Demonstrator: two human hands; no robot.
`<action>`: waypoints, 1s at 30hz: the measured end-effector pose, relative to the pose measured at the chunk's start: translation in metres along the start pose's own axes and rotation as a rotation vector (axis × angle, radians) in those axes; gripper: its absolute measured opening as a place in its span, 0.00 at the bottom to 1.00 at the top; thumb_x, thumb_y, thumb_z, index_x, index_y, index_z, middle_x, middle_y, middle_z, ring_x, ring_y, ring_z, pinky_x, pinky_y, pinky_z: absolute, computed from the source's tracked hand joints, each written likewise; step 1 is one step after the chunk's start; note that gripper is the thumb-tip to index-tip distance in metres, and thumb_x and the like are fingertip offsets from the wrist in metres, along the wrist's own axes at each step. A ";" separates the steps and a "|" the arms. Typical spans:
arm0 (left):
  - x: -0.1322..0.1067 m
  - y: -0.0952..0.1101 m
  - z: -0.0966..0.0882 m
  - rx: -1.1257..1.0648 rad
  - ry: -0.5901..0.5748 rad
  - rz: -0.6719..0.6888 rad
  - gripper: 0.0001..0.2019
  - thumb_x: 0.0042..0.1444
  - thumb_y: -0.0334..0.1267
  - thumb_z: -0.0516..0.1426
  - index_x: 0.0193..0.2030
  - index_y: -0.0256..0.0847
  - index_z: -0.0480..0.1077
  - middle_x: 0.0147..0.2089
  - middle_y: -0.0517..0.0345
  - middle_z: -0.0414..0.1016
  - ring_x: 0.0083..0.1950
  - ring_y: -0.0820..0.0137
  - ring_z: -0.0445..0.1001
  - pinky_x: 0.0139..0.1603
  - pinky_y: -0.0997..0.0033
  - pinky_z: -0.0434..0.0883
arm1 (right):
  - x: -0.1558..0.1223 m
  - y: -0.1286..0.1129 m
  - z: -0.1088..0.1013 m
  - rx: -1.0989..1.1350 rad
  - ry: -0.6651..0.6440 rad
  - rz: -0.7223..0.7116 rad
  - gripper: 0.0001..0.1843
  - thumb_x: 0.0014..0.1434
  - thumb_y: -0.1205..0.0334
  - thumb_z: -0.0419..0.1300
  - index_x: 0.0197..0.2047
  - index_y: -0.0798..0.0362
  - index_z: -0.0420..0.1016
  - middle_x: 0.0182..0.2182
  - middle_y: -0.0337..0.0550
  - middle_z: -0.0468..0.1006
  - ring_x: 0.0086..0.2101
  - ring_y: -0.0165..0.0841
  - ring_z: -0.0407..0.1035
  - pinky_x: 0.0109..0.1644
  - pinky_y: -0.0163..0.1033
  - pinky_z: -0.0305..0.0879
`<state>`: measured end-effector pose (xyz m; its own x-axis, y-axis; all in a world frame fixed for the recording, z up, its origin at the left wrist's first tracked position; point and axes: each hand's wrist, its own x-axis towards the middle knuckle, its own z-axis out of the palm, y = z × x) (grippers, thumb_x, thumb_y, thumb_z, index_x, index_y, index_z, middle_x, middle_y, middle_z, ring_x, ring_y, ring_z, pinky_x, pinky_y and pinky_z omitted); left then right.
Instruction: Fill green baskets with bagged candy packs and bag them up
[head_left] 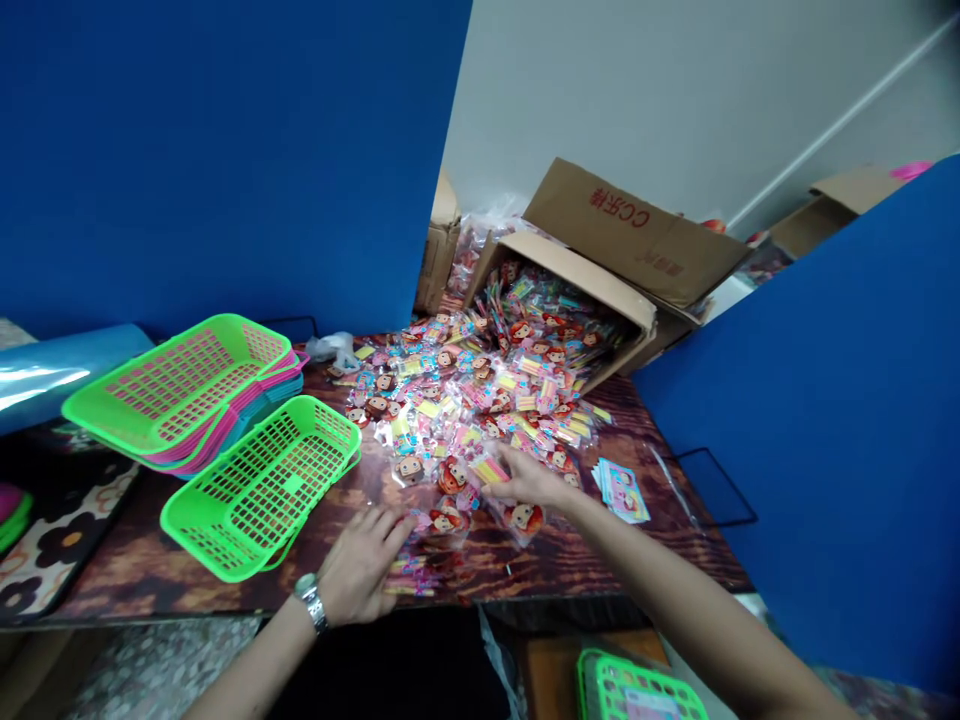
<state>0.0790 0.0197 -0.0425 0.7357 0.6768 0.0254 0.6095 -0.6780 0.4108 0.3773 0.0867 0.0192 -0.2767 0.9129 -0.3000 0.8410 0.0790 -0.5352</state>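
Observation:
A heap of small clear packets (480, 400) with cartoon faces and coloured strips spills from a tipped cardboard box (585, 275) across the dark wooden table (525, 565). My left hand (364, 565), a watch on its wrist, lies flat with fingers spread over packets near the table's front edge. My right hand (529, 480) reaches into the near side of the heap, its fingers closed round a packet with yellow and pink strips (491, 470). A single green basket (262, 485) sits left of my hands.
A stack of green, pink and blue baskets (187, 385) stands at the left. Small printed cards (621, 490) lie right of the heap. Blue partition panels (825, 400) enclose the table. Another green basket (637, 690) sits below the table edge. More boxes (840, 205) stand behind.

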 end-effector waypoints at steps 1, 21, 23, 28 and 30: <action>0.000 0.001 -0.001 -0.007 -0.014 0.003 0.38 0.41 0.40 0.56 0.62 0.41 0.51 0.58 0.46 0.60 0.56 0.53 0.60 0.57 0.52 0.55 | 0.004 -0.009 0.007 -0.008 -0.010 -0.019 0.22 0.46 0.52 0.65 0.40 0.54 0.65 0.31 0.38 0.72 0.31 0.32 0.66 0.31 0.32 0.58; -0.005 0.009 -0.004 0.022 -0.143 -0.050 0.41 0.43 0.45 0.57 0.64 0.37 0.47 0.63 0.44 0.55 0.61 0.50 0.54 0.62 0.48 0.49 | 0.031 -0.058 0.056 0.199 -0.163 -0.400 0.15 0.61 0.62 0.50 0.50 0.52 0.68 0.43 0.45 0.77 0.42 0.34 0.71 0.47 0.39 0.65; -0.005 0.010 -0.003 0.023 -0.151 -0.050 0.42 0.43 0.45 0.57 0.64 0.37 0.46 0.63 0.43 0.54 0.62 0.50 0.53 0.63 0.48 0.47 | 0.033 -0.058 0.059 0.185 -0.151 -0.403 0.14 0.60 0.64 0.51 0.48 0.52 0.70 0.42 0.45 0.77 0.41 0.34 0.71 0.46 0.38 0.65; -0.009 0.011 0.001 0.011 -0.159 -0.088 0.42 0.41 0.43 0.58 0.64 0.38 0.46 0.65 0.41 0.50 0.63 0.48 0.51 0.62 0.46 0.48 | 0.037 -0.056 0.063 0.085 -0.167 -0.444 0.20 0.57 0.68 0.52 0.53 0.50 0.67 0.46 0.44 0.75 0.45 0.34 0.70 0.49 0.38 0.62; -0.010 0.011 0.001 0.010 -0.150 -0.097 0.43 0.40 0.41 0.59 0.64 0.39 0.46 0.66 0.40 0.48 0.64 0.47 0.48 0.62 0.46 0.49 | 0.037 -0.055 0.064 0.044 -0.158 -0.460 0.19 0.58 0.68 0.51 0.53 0.50 0.67 0.47 0.45 0.74 0.46 0.34 0.68 0.50 0.39 0.62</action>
<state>0.0786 0.0050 -0.0386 0.7085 0.6894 -0.1509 0.6823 -0.6146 0.3958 0.2911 0.0904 -0.0128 -0.6853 0.7149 -0.1387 0.5954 0.4404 -0.6720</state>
